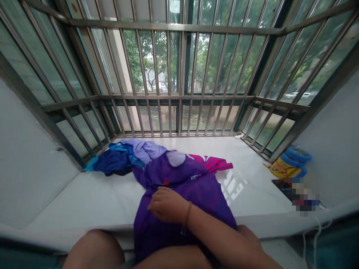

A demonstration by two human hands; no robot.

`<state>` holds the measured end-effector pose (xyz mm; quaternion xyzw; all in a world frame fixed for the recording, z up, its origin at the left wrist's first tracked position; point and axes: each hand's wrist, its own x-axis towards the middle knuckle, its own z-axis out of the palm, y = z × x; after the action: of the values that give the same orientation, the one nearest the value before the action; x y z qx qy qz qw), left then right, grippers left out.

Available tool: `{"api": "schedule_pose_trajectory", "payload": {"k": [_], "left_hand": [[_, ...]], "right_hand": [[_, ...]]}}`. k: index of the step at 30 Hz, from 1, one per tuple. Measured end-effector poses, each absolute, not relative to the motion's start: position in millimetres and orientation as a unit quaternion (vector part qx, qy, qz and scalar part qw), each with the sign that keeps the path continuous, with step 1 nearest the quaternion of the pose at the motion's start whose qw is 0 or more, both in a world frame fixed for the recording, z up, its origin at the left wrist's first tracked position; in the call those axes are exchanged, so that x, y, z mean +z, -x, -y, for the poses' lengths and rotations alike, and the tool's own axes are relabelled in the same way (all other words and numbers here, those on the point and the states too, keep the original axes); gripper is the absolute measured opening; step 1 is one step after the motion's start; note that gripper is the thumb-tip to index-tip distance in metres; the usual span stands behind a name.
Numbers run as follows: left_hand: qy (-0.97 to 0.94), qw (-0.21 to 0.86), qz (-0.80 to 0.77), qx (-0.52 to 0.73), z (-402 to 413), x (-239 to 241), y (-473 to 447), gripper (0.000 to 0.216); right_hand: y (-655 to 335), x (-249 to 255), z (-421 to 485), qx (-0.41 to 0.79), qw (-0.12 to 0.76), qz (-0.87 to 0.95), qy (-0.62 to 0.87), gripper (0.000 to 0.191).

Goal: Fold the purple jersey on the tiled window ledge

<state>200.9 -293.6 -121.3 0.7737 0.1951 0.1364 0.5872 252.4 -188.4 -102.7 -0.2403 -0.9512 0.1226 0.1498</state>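
One hand presses a purple garment at the edge of a white window-bay surface.

The right hand (167, 204) lies palm down with fingers loosely curled on the purple garment (182, 194), pressing rather than pinching it; the left hand is out of view. The garment hangs over the surface (92, 198) edge toward the person's knees, so in all likelihood it slides off if the hand lifts. Beyond the hand lie one lavender piece (146, 149), one blue garment (114, 161) to its far left and one pink striped piece (213, 163) to its far right; these overlap and may drag along. One yellow tub (283, 169) and a stack of blue tape rolls (297, 157), count unclear, sit well off right.
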Motion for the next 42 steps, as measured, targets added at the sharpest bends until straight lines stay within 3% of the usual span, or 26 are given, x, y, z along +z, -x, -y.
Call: {"api": "schedule_pose_trajectory", "payload": {"k": [3, 5, 8, 12, 16, 20, 27, 34, 42], "left_hand": [[-0.773, 0.479, -0.35, 0.225, 261, -150, -152, 0.031], [-0.778, 0.295, -0.482, 0.276, 234, -172, -124, 0.036], [-0.758, 0.117, -0.589, 0.254, 198, -203, -90, 0.044], [-0.757, 0.03, -0.615, 0.219, 177, -212, -65, 0.049], [-0.767, 0.011, -0.606, 0.208, 166, -188, -68, 0.045], [-0.779, 0.059, -0.612, 0.119, 142, -169, -93, 0.048], [-0.741, 0.096, -0.664, 0.028, 91, -191, -104, 0.073], [-0.763, 0.083, -0.64, 0.036, 54, -197, -92, 0.078], [-0.774, 0.089, -0.623, 0.065, 49, -199, -84, 0.074]], "right_hand": [[-318, -154, 196, 0.093, 0.156, 0.851, 0.493, 0.034], [-354, -173, 197, 0.092, 0.113, 0.784, 0.603, 0.052], [-382, -187, 207, 0.106, 0.067, 0.752, 0.647, 0.065], [-381, -189, 232, 0.111, 0.05, 0.745, 0.655, 0.07], [-376, -180, 238, 0.108, 0.068, 0.759, 0.639, 0.065], [-384, -168, 204, 0.061, 0.081, 0.74, 0.665, 0.06], [-416, -182, 141, 0.119, -0.015, 0.7, 0.704, 0.081], [-418, -192, 104, 0.109, -0.015, 0.686, 0.719, 0.086], [-489, -177, 136, 0.062, -0.002, 0.56, 0.826, 0.069]]}}
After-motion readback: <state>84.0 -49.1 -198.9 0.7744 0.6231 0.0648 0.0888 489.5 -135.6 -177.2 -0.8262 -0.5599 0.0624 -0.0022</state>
